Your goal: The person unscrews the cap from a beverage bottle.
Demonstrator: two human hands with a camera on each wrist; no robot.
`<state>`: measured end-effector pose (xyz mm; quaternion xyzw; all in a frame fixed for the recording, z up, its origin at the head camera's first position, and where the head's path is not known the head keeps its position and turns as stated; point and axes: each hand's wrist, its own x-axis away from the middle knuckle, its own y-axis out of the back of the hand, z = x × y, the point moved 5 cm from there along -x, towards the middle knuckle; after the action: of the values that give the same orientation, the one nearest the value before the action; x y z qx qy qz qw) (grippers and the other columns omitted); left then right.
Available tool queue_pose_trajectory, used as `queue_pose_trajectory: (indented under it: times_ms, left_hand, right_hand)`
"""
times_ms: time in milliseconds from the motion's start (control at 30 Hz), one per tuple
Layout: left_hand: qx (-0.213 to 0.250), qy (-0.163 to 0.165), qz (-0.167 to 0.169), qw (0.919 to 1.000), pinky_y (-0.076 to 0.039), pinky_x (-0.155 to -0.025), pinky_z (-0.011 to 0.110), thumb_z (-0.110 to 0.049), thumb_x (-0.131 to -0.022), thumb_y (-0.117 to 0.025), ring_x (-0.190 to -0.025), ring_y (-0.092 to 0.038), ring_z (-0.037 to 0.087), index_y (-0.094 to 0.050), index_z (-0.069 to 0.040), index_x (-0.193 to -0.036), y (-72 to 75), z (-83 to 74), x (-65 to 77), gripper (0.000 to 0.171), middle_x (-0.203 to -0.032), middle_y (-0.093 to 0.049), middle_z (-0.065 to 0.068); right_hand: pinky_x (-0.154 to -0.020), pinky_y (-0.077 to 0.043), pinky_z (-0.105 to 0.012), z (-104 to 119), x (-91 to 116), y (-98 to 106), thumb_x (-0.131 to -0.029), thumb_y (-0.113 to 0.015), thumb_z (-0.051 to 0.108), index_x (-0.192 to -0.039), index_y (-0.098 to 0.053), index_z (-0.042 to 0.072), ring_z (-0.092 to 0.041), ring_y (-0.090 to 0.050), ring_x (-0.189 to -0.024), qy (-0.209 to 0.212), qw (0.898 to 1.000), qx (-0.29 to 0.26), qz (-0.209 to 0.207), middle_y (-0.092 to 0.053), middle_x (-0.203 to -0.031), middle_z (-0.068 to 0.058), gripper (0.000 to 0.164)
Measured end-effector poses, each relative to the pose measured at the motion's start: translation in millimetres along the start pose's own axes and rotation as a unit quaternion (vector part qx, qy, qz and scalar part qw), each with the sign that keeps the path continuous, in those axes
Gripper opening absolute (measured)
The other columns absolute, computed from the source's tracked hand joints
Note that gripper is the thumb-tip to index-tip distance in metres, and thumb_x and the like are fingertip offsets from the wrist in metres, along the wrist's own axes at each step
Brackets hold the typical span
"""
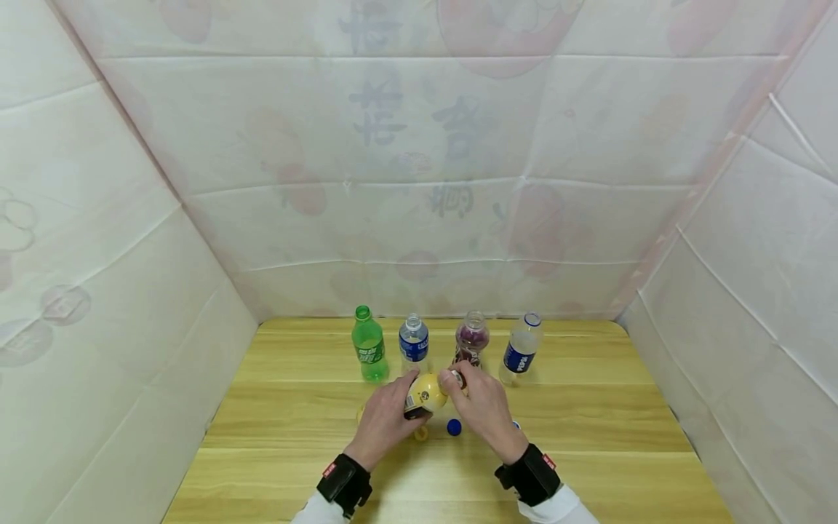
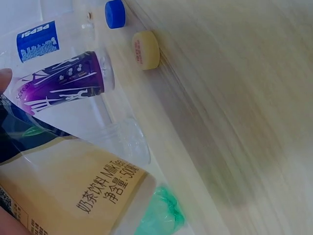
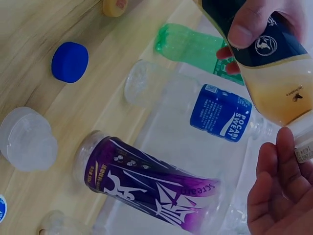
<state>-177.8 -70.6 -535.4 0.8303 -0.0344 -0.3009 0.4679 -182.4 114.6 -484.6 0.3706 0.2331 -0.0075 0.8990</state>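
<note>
My left hand [image 1: 388, 416] grips a milk tea bottle [image 1: 427, 391] around its dark and cream label, tilted above the table. In the right wrist view the left thumb and fingers [image 3: 242, 36] wrap the dark label, and tan liquid shows near the bottle's shoulder. My right hand [image 1: 486, 409] pinches the bottle's cap end, its curled fingers [image 3: 281, 196] close to a small white printed sticker [image 3: 305, 152]. The fingers partly hide the cap, so whether it is loose cannot be seen.
Behind the hands stand a green bottle [image 1: 370, 353], a Pocari Sweat bottle [image 1: 414, 346], a purple-labelled bottle [image 1: 472, 337] and a Pepsi bottle [image 1: 521, 353], all uncapped. A blue cap [image 1: 454, 427], a yellow cap [image 1: 421, 434] and a whitish translucent cap [image 3: 29, 139] lie on the wooden table [image 1: 275, 422].
</note>
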Motion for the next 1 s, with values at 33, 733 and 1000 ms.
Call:
queue_pose_trajectory:
  times_ms: [33,733,1000]
  left_hand:
    - [0.001,-0.001,0.0,1.0,-0.06,-0.083,0.038,-0.031,-0.069,-0.098,-0.094,-0.07,0.02,-0.052,-0.004,-0.144,-0.1,-0.2,0.3,0.092,-0.111,-0.073,0.006]
    - [0.136,0.039,0.087,0.9862,-0.059,-0.089,0.039,-0.026,-0.082,-0.09,-0.105,-0.068,0.018,-0.051,-0.011,-0.145,-6.9,0.7,2.1,0.076,-0.121,-0.071,0.004]
    - [0.148,0.053,0.096,0.9829,-0.058,-0.09,0.04,-0.029,-0.083,-0.089,-0.105,-0.067,0.017,-0.05,-0.011,-0.145,-6.6,1.6,1.7,0.076,-0.12,-0.07,0.004]
  right_hand:
    - [-0.061,-0.047,-0.024,-0.6,-0.2,0.3,-0.104,-0.063,0.035,-0.105,-0.072,0.014,-0.005,-0.057,-0.07,-0.003,1.0,0.007,-0.002,-0.065,-0.083,0.007,0.023]
    - [-0.063,-0.05,-0.022,1.4,-0.3,4.8,-0.104,-0.064,0.022,-0.108,-0.063,0.01,-0.007,-0.053,-0.077,0.07,0.996,-0.041,0.037,-0.06,-0.093,0.006,0.012]
    - [-0.071,-0.053,-0.026,1.4,-1.0,5.3,-0.106,-0.061,0.019,-0.114,-0.062,0.009,-0.009,-0.054,-0.085,0.1,0.992,-0.047,0.061,-0.061,-0.101,0.003,0.013]
